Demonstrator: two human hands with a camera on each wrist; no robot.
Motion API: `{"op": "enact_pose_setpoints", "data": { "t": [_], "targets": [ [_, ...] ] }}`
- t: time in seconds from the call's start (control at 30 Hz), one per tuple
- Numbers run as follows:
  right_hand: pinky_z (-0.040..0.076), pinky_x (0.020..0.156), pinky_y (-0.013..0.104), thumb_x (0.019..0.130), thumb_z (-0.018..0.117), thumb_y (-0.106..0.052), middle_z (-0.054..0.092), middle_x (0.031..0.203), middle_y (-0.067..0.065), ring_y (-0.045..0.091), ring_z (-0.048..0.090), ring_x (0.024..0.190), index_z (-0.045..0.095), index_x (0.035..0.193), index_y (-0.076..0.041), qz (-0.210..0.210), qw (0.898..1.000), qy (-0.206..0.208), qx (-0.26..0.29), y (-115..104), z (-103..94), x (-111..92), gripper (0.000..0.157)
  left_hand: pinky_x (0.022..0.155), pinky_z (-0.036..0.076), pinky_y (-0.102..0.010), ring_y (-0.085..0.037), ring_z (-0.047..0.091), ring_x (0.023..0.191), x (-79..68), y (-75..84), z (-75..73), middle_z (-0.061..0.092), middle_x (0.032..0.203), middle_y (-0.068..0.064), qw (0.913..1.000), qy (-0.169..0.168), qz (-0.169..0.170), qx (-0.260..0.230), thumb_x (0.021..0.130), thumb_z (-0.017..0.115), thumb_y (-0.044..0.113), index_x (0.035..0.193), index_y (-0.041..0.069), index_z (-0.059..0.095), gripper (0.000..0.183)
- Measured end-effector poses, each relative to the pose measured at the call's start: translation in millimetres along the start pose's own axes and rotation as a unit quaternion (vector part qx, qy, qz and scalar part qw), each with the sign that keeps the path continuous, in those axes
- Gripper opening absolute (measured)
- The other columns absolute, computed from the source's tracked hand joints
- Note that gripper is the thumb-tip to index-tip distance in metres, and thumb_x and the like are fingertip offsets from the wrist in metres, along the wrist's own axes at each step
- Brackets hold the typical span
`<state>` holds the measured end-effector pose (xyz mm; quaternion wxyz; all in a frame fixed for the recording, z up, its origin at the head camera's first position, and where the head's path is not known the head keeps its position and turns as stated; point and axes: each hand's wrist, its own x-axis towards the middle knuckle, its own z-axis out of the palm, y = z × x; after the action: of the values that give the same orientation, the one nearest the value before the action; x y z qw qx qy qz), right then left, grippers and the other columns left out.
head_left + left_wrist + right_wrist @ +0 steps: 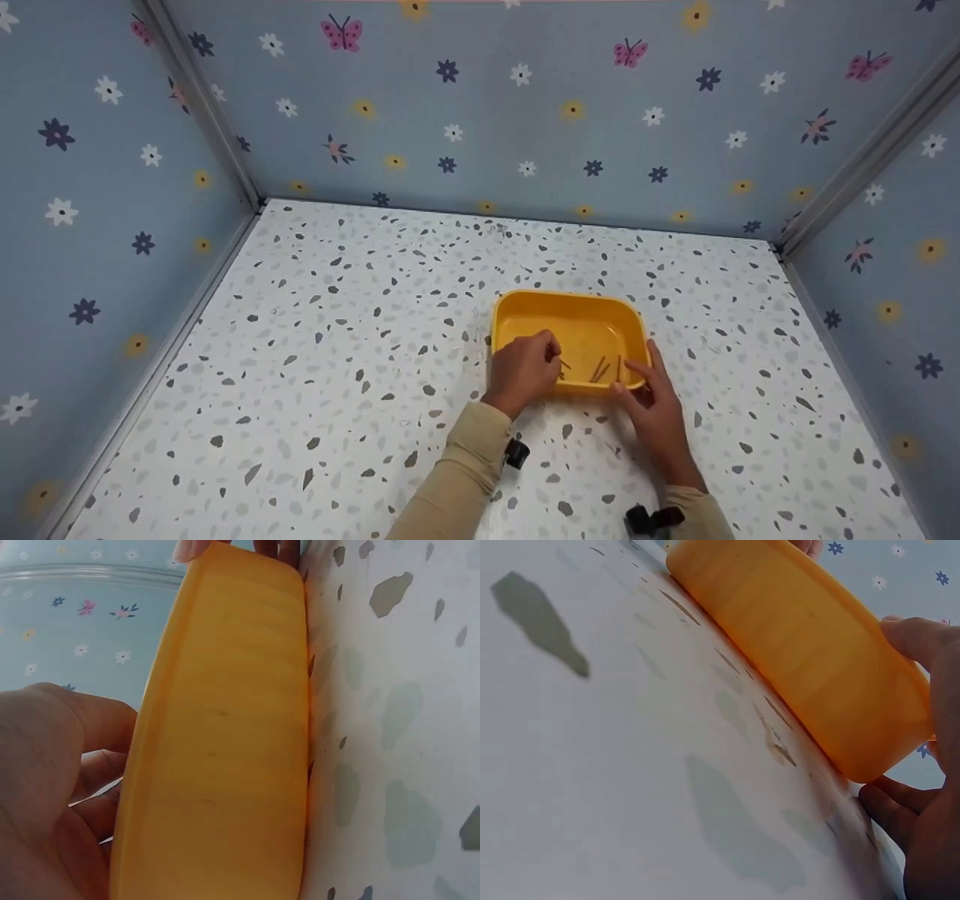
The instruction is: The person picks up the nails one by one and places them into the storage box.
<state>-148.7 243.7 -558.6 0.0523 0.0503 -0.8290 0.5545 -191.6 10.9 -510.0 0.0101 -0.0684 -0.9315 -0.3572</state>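
A yellow plastic tub (570, 298) with rounded corners rests on the speckled surface. Several thin brown sticks (598, 369) lie inside it along the near wall. My left hand (523, 367) reaches over the near left part of the rim, its fingers curled down inside beside a couple of the sticks; whether it pinches one I cannot tell. In the left wrist view, the tub's wall (217, 727) hides those fingertips. My right hand (661, 412) grips the near right corner. In the right wrist view, its thumb (907, 634) lies at the rim and other fingers (892, 806) reach the bottom edge.
White terrazzo-patterned tabletop (360, 315) extends around the tub. Blue panels with flowers and butterflies (495, 112) enclose the back and both sides, with grey metal strips (202, 105) at the corners. A black wrist device (516, 454) sits by the left sleeve, another (651, 519) by the right.
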Motion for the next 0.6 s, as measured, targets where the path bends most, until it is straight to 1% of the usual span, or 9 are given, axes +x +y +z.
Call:
{"op": "enact_pose_setpoints", "data": {
  "t": [0.07, 0.17, 0.3, 0.4, 0.5, 0.53, 0.6],
  "targets": [
    [0.037, 0.102, 0.016, 0.098, 0.066, -0.031, 0.007, 0.166, -0.011, 0.024, 0.038, 0.142, 0.053, 0.138, -0.009, -0.004, 1.0, 0.0, -0.003, 9.5, -1.2, 2.8, 0.047, 0.065, 0.046, -0.027, -0.009, 0.055, 0.069, -0.6, 0.7, 1.6, 0.062, 0.077, 0.011, 1.0, 0.004, 0.007, 0.006, 0.092, 0.07, 0.019, 0.093, 0.019, 0.067, 0.003],
    [0.037, 0.103, 0.016, 0.098, 0.066, -0.033, 0.009, 0.165, -0.015, 0.022, 0.038, 0.142, 0.054, 0.137, -0.01, -0.006, 1.0, 0.005, -0.008, 12.1, -1.6, 1.6, 0.047, 0.065, 0.047, -0.027, -0.008, 0.057, 0.069, -1.7, 0.0, 1.9, 0.065, 0.079, 0.011, 0.9999, 0.002, 0.017, 0.0, 0.092, 0.068, 0.019, 0.098, 0.019, 0.068, 0.006],
    [0.038, 0.103, 0.017, 0.097, 0.067, -0.032, 0.009, 0.165, -0.016, 0.02, 0.041, 0.14, 0.055, 0.136, -0.009, 0.003, 1.0, 0.007, -0.001, 10.4, -0.7, -0.6, 0.047, 0.068, 0.05, -0.026, -0.007, 0.06, 0.074, -4.3, -3.8, -1.6, 0.068, 0.085, 0.009, 0.9988, 0.003, 0.037, -0.031, 0.094, 0.066, 0.018, 0.106, 0.016, 0.069, 0.013],
    [0.037, 0.103, 0.018, 0.098, 0.067, -0.03, 0.008, 0.166, -0.012, 0.022, 0.039, 0.142, 0.054, 0.138, -0.008, 0.009, 1.0, 0.001, -0.001, 1.6, -0.1, -2.1, 0.048, 0.075, 0.051, -0.025, -0.007, 0.06, 0.081, -9.5, -9.9, -7.0, 0.069, 0.092, 0.007, 0.9953, 0.021, 0.065, -0.069, 0.095, 0.065, 0.016, 0.106, 0.014, 0.069, 0.013],
    [0.037, 0.104, 0.019, 0.098, 0.067, -0.026, 0.008, 0.167, -0.003, 0.026, 0.036, 0.144, 0.052, 0.139, -0.004, 0.008, 1.0, -0.003, -0.008, -10.6, -0.3, -2.8, 0.048, 0.08, 0.052, -0.026, -0.009, 0.061, 0.087, -16.2, -19.4, -15.1, 0.067, 0.097, 0.004, 0.988, 0.047, 0.098, -0.109, 0.096, 0.064, 0.014, 0.105, 0.012, 0.07, 0.011],
    [0.038, 0.104, 0.02, 0.098, 0.067, -0.025, 0.009, 0.167, 0.0, 0.028, 0.035, 0.144, 0.052, 0.138, -0.003, 0.005, 1.0, -0.003, -0.009, -13.7, -0.4, -2.9, 0.049, 0.08, 0.052, -0.026, -0.01, 0.061, 0.088, -18.4, -23.2, -19.0, 0.067, 0.098, 0.003, 0.9854, 0.056, 0.109, -0.119, 0.096, 0.064, 0.013, 0.105, 0.011, 0.07, 0.011],
    [0.038, 0.104, 0.02, 0.098, 0.067, -0.025, 0.009, 0.167, 0.0, 0.027, 0.035, 0.144, 0.053, 0.138, -0.002, 0.002, 1.0, -0.001, -0.009, -13.1, -0.5, -1.3, 0.049, 0.078, 0.053, -0.028, -0.013, 0.061, 0.089, -22.4, -32.0, -28.1, 0.066, 0.098, 0.002, 0.9815, 0.072, 0.122, -0.129, 0.096, 0.064, 0.012, 0.103, 0.011, 0.07, 0.009]
  ]
}}
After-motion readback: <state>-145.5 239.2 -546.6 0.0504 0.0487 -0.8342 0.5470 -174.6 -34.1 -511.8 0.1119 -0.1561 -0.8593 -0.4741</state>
